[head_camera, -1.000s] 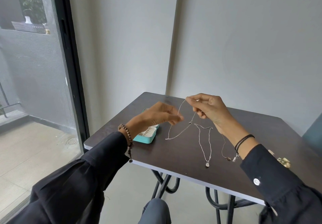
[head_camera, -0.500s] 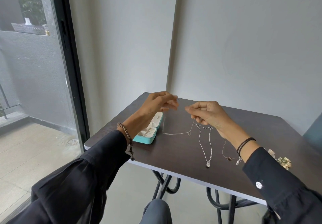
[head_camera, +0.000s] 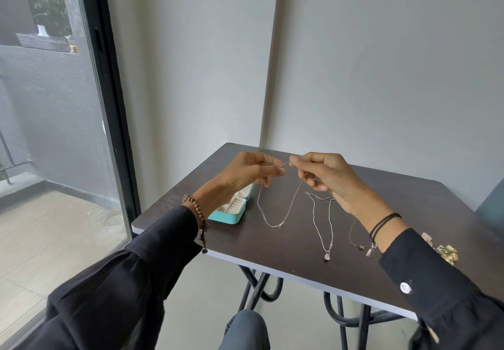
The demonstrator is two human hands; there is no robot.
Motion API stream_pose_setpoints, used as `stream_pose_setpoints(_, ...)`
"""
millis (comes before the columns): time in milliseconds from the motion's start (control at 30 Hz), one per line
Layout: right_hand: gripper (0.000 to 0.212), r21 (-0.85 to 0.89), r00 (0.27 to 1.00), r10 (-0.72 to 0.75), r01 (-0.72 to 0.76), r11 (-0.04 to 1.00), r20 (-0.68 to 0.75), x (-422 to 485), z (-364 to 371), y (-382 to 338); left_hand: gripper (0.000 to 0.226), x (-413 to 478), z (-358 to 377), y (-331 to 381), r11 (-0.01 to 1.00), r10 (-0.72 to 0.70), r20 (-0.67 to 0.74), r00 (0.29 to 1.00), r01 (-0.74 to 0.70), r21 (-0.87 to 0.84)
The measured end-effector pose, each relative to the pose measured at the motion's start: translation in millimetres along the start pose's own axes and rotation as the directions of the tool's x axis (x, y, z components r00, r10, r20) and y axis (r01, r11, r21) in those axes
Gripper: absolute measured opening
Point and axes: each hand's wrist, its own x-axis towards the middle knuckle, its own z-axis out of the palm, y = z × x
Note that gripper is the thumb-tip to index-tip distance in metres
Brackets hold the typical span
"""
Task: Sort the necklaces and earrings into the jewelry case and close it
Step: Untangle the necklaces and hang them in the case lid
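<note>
**A:** What has changed from left to right?

**B:** The blue jewelry case (head_camera: 231, 211) sits where it was, at the left edge of the worktop (head_camera: 422, 208). It is open, with its pale lining showing and the left wrist partly covering it. Nothing that I can see lies in it yet.

**A:** And the left hand (head_camera: 245, 172)?

**B:** Half a second ago it was well apart from the right, with the thin chain (head_camera: 281, 224) stretched out low between them. Now it has swung in, and its fingers (head_camera: 276, 168) pinch one end of the chain.

**A:** So the two hands meet?

**B:** Nearly touching, yes. The right hand (head_camera: 324, 178) pinches the other end, its remaining fingers curled in. The chain hangs from both as a narrow loop, its small pendant at or just above the worktop; I cannot tell which.

**A:** What does that mean for the job?

**B:** I think the ends are being joined at the clasp, or the chain is being doubled up so it fits the case. Either way, this first necklace is not stowed yet.

**A:** And further right?

**B:** A second necklace (head_camera: 327, 254) and a third necklace (head_camera: 359, 246) lie untouched on the worktop, the third partly under the right wrist. Near the right sleeve sit what look like gold earrings (head_camera: 447, 253). Most of the sorting remains, and the closing.
</note>
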Motion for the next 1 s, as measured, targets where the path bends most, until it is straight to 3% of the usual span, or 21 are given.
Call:
stream_pose_setpoints(267,0.029,-0.022,1.000,-0.007,0.007,1.000,-0.025,1.6,0.4,-2.6,0.017,5.0,6.9,-3.4,0.990,0.116,-0.089,0.989,-0.108,0.088)
stream_pose_setpoints(500,0.024,-0.059,0.991,-0.051,0.045,0.997,-0.120,3.4,6.1,-7.3,0.019,6.0,12.9,1.7,0.992,0.126,-0.122,0.985,-0.128,-0.008)
stream_pose_setpoints(733,0.017,-0.053,0.983,-0.063,0.054,0.997,-0.174,2.8,14.2,-5.5,0.033,2.1,21.2,11.5,0.992,0.115,-0.035,0.993,-0.116,-0.041)
stream_pose_setpoints(867,0.016,-0.051,0.984,-0.063,0.055,0.997,-0.169,2.1,18.0,-3.3,0.046,7.3,20.7,7.2,0.991,0.131,-0.093,0.987,-0.131,0.016)
stream_pose_setpoints(1000,0.015,-0.083,0.980,-0.084,0.070,0.994,-0.181,2.3,20.6,-2.4,0.044,10.4,20.2,3.3,0.990,0.141,-0.173,0.975,-0.134,0.051)
